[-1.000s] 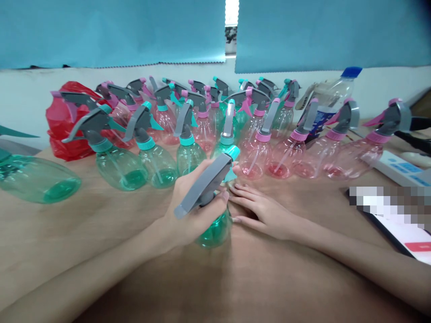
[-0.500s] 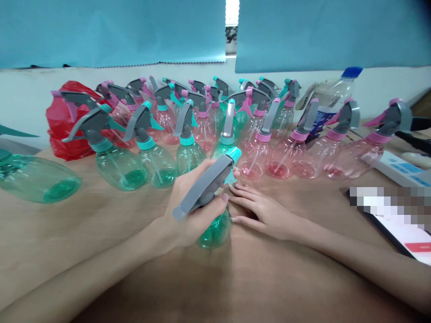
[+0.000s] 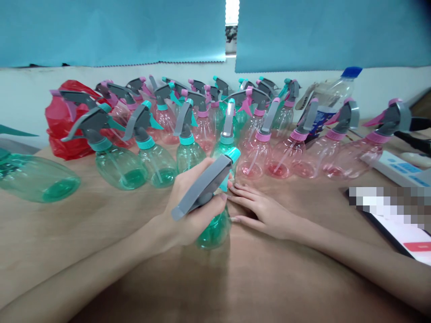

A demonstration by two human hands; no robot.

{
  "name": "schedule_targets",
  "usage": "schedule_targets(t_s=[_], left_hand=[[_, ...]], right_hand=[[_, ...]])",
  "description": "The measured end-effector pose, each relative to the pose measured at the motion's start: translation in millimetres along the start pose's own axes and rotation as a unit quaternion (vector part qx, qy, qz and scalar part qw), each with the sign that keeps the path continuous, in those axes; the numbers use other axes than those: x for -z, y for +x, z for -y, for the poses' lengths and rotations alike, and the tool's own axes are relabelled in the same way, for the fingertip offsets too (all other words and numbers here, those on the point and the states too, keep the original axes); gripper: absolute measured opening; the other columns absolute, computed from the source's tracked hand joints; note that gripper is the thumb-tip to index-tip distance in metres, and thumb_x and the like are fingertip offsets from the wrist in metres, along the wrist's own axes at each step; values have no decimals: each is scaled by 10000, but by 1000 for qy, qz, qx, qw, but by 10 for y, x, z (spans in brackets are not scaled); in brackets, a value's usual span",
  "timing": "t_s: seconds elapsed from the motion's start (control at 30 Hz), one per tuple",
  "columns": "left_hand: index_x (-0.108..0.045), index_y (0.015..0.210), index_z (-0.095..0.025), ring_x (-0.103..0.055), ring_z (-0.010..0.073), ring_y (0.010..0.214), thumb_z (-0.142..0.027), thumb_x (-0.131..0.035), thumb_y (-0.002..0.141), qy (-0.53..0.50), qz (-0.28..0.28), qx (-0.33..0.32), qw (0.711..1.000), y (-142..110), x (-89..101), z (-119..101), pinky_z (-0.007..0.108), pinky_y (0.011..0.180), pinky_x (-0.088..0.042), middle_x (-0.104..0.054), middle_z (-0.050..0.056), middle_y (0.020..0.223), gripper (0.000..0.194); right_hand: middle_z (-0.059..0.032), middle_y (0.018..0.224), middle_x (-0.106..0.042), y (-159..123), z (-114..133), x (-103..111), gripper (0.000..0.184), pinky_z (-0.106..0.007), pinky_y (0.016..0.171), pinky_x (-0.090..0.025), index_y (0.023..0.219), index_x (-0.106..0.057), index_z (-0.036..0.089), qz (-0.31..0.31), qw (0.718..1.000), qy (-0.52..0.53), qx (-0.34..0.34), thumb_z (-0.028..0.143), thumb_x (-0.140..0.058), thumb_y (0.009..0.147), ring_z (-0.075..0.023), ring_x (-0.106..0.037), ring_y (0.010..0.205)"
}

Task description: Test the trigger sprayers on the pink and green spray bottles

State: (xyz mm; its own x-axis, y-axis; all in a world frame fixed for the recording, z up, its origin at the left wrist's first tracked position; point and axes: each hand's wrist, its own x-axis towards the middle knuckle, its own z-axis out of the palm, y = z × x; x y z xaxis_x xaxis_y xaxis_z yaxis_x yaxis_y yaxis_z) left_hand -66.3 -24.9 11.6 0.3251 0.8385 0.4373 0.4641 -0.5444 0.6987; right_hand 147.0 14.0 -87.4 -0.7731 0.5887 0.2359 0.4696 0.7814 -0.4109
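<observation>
Have pulled the teal trigger (image 3: 224,183) inward since half a second ago, from jutting out below the nozzle (image 3: 233,154) to sitting nearer the neck. Hold the green spray bottle (image 3: 214,231) in the left hand (image 3: 188,224), fingers wrapped closed around the neck beneath the grey sprayer head (image 3: 202,186), thumb along the near side, one fingertip showing at the trigger. Keep the nozzle aimed far and slightly right. Have the bottle in the middle of the scene, base low over the counter (image 3: 269,278); cannot tell whether standing on it or slightly raised.

Rest the right hand (image 3: 266,208) palm down on the counter, fingers stretched out, loosely spread and gripping nothing. Point those fingertips left, close beside the bottle; cannot tell whether touching.

Beyond, see a row of four green bottles (image 3: 119,168) from left to middle, then four pink bottles (image 3: 281,163) running right, with more of both colours crowded farther back. See a red plastic bag (image 3: 60,130) at far left, a clear bottle (image 3: 341,92) with a blue cap at far right, and a partly pixelated screen (image 3: 387,220) lying at right.
</observation>
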Motion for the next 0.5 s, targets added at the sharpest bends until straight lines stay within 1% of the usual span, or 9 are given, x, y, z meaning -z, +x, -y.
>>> schedule_targets(t_s=[0.07,0.13,0.2,0.27,0.33,0.4,0.5], left_hand=[[-564,895,-208,-620,172,757,-185,-518,786,-5,3,11,1000,10,-1,-7,278,625,-488,-647,5,859,120],[-548,927,-214,-603,165,703,-212,-520,784,-16,11,25,1000,23,-5,-19,277,592,-477,-642,7,849,146],[-525,966,-224,-558,150,621,-220,-523,770,-27,21,42,999,35,-12,-33,274,551,-454,-610,-10,787,196],[-502,965,-233,-511,140,567,-219,-525,749,-28,20,58,998,40,-20,-45,272,529,-431,-560,-31,723,218],[-491,944,-238,-496,139,558,-227,-524,734,-19,9,66,998,40,-30,-51,274,538,-426,-537,-39,701,213],[-500,951,-240,-515,148,580,-240,-528,729,-3,-2,66,998,37,-39,-48,281,565,-438,-551,-34,710,224],[-524,977,-239,-559,165,612,-248,-539,730,7,-9,66,998,35,-53,-39,289,588,-463,-582,-25,723,247]], right_hand=[[-153,1491,-427,-3,-4,-6,613,-554,1126,-337,1447,-428,173,-7,1000,5,2,513,-479,940,-315,-341,1411],[-149,1482,-440,-9,-11,-16,596,-562,1118,-346,1436,-445,180,-14,1000,8,3,507,-484,940,-320,-351,1405],[-150,1472,-454,-14,-20,-26,582,-563,1113,-352,1423,-464,177,-16,1000,7,1,502,-483,941,-321,-356,1403],[-152,1475,-451,-16,-26,-31,575,-561,1112,-355,1417,-471,175,-14,1000,2,0,501,-478,944,-318,-350,1406],[-160,1479,-444,-14,-30,-31,581,-553,1114,-354,1414,-472,158,-6,1000,-5,1,504,-468,947,-314,-340,1412],[-169,1479,-442,-11,-32,-29,590,-544,1118,-352,1410,-474,143,-2,1000,-10,1,509,-463,948,-311,-335,1415],[-157,1480,-445,-8,-34,-30,584,-538,1121,-350,1415,-469,164,-7,1000,-5,2,509,-475,943,-305,-340,1413]])
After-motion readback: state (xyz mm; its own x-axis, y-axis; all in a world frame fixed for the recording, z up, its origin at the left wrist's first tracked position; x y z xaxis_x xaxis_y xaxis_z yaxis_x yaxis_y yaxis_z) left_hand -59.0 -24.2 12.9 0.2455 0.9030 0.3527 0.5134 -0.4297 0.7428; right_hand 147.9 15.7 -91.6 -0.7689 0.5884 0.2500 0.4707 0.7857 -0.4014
